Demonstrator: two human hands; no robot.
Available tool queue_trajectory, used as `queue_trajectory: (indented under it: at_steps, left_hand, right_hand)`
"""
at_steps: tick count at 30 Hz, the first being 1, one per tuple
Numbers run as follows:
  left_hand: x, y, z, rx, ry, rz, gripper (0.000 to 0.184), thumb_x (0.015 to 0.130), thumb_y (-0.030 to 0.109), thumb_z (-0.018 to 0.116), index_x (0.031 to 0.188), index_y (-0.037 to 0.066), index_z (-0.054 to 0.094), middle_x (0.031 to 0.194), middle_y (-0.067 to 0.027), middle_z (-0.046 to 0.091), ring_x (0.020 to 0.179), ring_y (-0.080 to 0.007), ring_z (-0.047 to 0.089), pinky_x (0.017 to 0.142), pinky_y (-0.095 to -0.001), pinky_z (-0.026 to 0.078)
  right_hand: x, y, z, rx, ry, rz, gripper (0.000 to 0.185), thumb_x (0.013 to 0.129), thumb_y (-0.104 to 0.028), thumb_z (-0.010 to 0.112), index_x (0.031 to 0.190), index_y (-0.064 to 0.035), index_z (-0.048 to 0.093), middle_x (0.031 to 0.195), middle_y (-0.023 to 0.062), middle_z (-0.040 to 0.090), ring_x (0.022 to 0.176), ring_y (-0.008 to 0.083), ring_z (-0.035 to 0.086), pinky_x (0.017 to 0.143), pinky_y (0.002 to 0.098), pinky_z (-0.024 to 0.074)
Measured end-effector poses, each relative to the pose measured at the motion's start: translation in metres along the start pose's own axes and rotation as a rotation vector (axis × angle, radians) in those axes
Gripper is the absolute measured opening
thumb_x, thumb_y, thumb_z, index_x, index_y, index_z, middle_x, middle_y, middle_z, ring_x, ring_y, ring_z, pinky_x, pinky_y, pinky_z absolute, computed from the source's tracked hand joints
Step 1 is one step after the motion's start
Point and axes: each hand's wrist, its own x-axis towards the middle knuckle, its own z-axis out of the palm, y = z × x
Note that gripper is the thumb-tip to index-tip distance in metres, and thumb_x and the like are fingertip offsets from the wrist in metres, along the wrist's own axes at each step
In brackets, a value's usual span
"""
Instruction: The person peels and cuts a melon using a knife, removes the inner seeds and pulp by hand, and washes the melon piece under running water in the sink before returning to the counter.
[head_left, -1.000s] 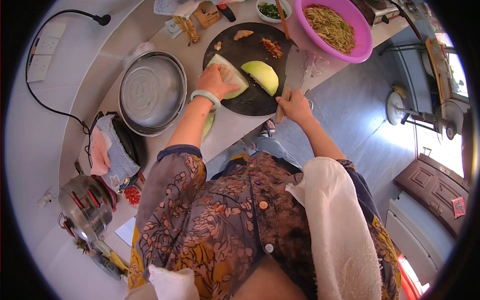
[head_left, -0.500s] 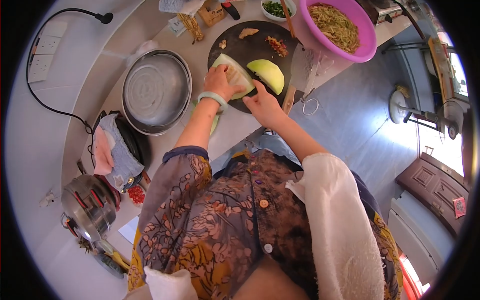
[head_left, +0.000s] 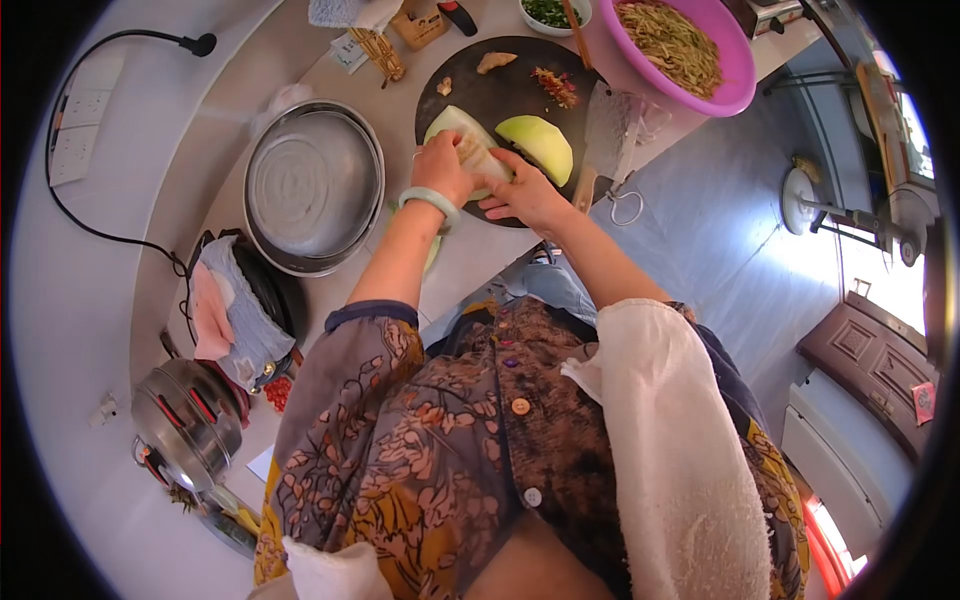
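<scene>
A cut piece of pale green gourd, its whitish inner side showing, is held low over the round dark cutting board. My left hand, with a pale bangle at the wrist, grips it from the left. On its right end my right hand has its fingers curved round the edge. Another gourd piece, green skin up, lies on the board just beyond my right hand. A cleaver with a wooden handle rests at the board's right edge. Both palms are hidden.
Ginger and chopped red bits lie on the board. Behind stand a pink basin of shredded food and a bowl of chopped greens. A metal basin sits left. The counter edge runs near my body.
My right hand has shifted from the gap beside the gourd piece onto its right end, fingers now round it. The gourd piece has tilted slightly in my left hand.
</scene>
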Motion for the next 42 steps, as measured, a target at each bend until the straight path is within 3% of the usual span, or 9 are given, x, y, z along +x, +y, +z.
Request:
queue_trajectory:
  at_steps: [6, 12, 15, 21, 30, 36, 42]
  left_hand:
    - [0.004, -0.006, 0.002, -0.039, -0.029, -0.002, 0.079, 0.06, 0.031, 0.09, 0.124, 0.001, 0.054, 0.122, -0.0179, 0.062, 0.115, -0.0332, 0.057, 0.1, -0.0392, 0.046]
    - [0.009, -0.012, 0.006, 0.003, -0.042, 0.027, 0.078, 0.06, 0.032, 0.09, 0.122, 0.001, 0.055, 0.118, -0.0165, 0.065, 0.112, -0.0318, 0.06, 0.099, -0.0382, 0.047]
    - [0.011, -0.014, 0.006, -0.014, -0.063, 0.013, 0.077, 0.059, 0.031, 0.09, 0.122, 0.002, 0.055, 0.119, -0.0163, 0.065, 0.115, -0.0329, 0.058, 0.1, -0.0382, 0.046]
    - [0.004, -0.007, 0.002, 0.024, -0.072, 0.03, 0.076, 0.06, 0.027, 0.088, 0.124, 0.004, 0.055, 0.119, -0.0171, 0.064, 0.114, -0.0344, 0.057, 0.1, -0.0396, 0.045]
    - [-0.012, -0.013, 0.013, -0.015, 0.049, 0.101, 0.069, 0.059, 0.023, 0.086, 0.119, 0.005, 0.058, 0.115, -0.0169, 0.063, 0.11, -0.0359, 0.058, 0.096, -0.0421, 0.045]
    - [-0.022, -0.015, 0.019, -0.059, 0.096, 0.117, 0.064, 0.06, 0.02, 0.084, 0.117, 0.005, 0.058, 0.115, -0.016, 0.062, 0.108, -0.0357, 0.058, 0.094, -0.0421, 0.046]
    - [-0.033, -0.02, 0.025, -0.22, 0.176, 0.063, 0.061, 0.07, 0.024, 0.08, 0.121, 0.0, 0.056, 0.116, -0.0193, 0.059, 0.106, -0.0341, 0.059, 0.094, -0.0409, 0.047]
  right_hand:
    - [-0.002, -0.017, -0.002, -0.088, -0.027, 0.086, 0.074, 0.085, 0.007, 0.055, 0.151, -0.0064, 0.026, 0.126, 0.0162, 0.056, 0.095, 0.0231, 0.067, 0.075, 0.0335, 0.0588]
    - [0.0, -0.03, 0.005, -0.105, 0.052, 0.153, 0.074, 0.081, 0.008, 0.058, 0.149, -0.0055, 0.033, 0.124, 0.0163, 0.056, 0.091, 0.0231, 0.067, 0.072, 0.0341, 0.059]
    - [0.006, -0.025, 0.007, -0.143, 0.101, 0.159, 0.059, 0.09, -0.008, 0.061, 0.145, -0.008, 0.04, 0.113, 0.0115, 0.063, 0.082, 0.018, 0.066, 0.066, 0.0313, 0.0584]
    - [0.008, -0.026, 0.012, -0.217, 0.07, 0.225, 0.06, 0.087, -0.009, 0.063, 0.143, -0.0075, 0.044, 0.109, 0.0099, 0.064, 0.081, 0.0184, 0.066, 0.067, 0.0315, 0.0586]
    - [0.01, -0.007, 0.015, -0.115, 0.114, 0.191, 0.064, 0.083, 0.004, 0.06, 0.144, -0.0058, 0.043, 0.113, 0.0138, 0.06, 0.092, 0.0209, 0.063, 0.067, 0.032, 0.0602]
    - [0.012, 0.011, 0.023, -0.065, 0.196, 0.111, 0.062, 0.085, 0.005, 0.057, 0.144, -0.0057, 0.042, 0.122, 0.0194, 0.058, 0.09, 0.0242, 0.066, 0.066, 0.0328, 0.0611]
    - [0.002, 0.012, 0.027, -0.448, 0.195, -0.013, 0.062, 0.081, -0.005, 0.063, 0.14, -0.005, 0.045, 0.112, 0.0248, 0.065, 0.099, 0.0326, 0.068, 0.08, 0.0385, 0.0571]
